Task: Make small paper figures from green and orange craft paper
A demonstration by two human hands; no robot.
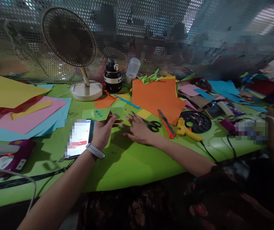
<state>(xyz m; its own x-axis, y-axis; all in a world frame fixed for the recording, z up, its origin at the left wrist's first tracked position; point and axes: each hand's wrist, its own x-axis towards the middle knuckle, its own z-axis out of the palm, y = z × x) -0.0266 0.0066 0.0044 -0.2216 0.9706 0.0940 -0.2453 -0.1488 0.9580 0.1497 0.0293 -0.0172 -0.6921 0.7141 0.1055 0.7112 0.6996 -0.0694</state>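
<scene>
While the left hand [104, 129], half-curled, its hold unclear, lay near blue paper squares [98, 113] on a light-green sheet [87, 114] and the right hand [138, 129] splayed, apparently empty, the step seemed fine paper handling, calling next for fingertip precision.

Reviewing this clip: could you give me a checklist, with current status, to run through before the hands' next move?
1. Bare left hand free of objects: cannot tell, fingertips unclear.
2. Bare right hand free of objects: cannot tell, fingertip details too small.
3. Black-handled metal scissors out of hand: ok, lying beside the right hand.
4. Red-orange utility knife set down: ok.
5. Yellow plastic glue gun set down: ok.
6. Flat rectangular smartphone well away from the left wrist: not ok, right beside it.
</scene>
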